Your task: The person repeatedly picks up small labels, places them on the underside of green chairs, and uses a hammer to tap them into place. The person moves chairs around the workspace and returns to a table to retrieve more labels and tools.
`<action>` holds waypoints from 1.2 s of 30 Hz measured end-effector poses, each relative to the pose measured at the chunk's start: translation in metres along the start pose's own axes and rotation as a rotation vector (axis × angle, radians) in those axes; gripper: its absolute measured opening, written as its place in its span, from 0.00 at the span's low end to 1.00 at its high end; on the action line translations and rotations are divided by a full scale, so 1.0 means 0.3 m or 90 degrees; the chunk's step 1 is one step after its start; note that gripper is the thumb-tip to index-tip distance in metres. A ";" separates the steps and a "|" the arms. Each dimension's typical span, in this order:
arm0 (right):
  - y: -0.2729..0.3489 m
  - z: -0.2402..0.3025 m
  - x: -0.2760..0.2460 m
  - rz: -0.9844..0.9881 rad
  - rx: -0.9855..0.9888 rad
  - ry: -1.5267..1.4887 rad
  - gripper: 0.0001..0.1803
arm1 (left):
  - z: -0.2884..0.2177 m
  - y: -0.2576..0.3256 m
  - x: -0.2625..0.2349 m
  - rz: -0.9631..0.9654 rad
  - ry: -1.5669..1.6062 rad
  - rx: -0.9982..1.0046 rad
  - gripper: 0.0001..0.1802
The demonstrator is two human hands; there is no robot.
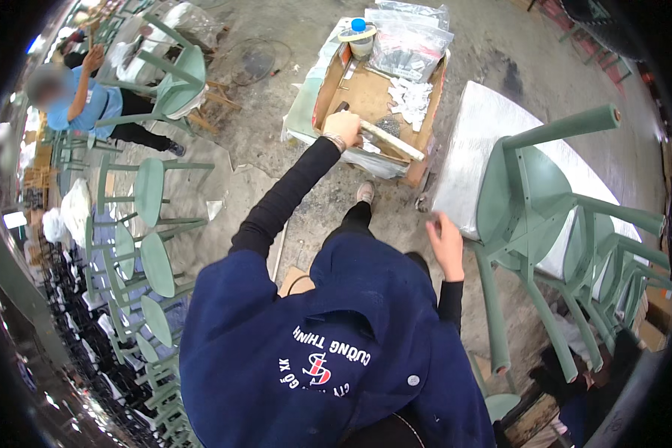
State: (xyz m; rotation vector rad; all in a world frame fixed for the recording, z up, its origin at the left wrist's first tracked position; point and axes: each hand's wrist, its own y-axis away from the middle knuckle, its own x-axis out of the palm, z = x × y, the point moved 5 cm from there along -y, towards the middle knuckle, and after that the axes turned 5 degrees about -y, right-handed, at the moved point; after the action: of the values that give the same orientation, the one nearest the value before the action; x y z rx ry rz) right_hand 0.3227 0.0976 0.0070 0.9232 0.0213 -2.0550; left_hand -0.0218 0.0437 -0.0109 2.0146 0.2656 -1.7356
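Observation:
My left hand point(342, 128) reaches over the near left corner of a shallow cardboard box point(367, 84), its fingers curled closed. A short dark end point(342, 107) sticks out beyond the knuckles; what the fingers hold is mostly hidden. Right beside the hand, a pale, scuffed bar point(393, 140) slants across the near side of the box. Nothing is in my right hand point(448, 245), which hangs open with fingers apart, left of an upturned green chair point(526, 190). Inside the box lie crumpled white scraps point(411, 103) and a heap of small dark hardware point(388, 125).
Clear plastic bags point(407, 48) and a blue-capped container point(361, 41) occupy the box's far end. The upturned chair rests on a white-wrapped platform point(467, 149), with more chairs behind. Green chairs point(157, 265) line the left. A person in blue point(89, 101) stands at far left.

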 end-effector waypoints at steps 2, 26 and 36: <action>0.016 0.118 -0.092 -0.045 -0.054 0.021 0.15 | -0.120 0.058 0.037 0.014 -0.080 0.041 0.10; -0.590 0.730 0.010 -0.052 -0.179 -0.277 0.06 | 0.059 0.116 -0.257 0.302 1.218 -0.079 0.24; -0.601 0.704 -0.094 -0.337 -0.153 -0.249 0.10 | 0.188 0.044 -0.198 0.049 1.239 -0.208 0.29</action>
State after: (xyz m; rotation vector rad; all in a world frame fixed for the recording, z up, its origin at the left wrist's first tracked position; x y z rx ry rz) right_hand 0.0767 0.1608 0.1229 0.3766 0.3252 -2.6201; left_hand -0.0766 0.0152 0.0443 2.5405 0.8751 0.7845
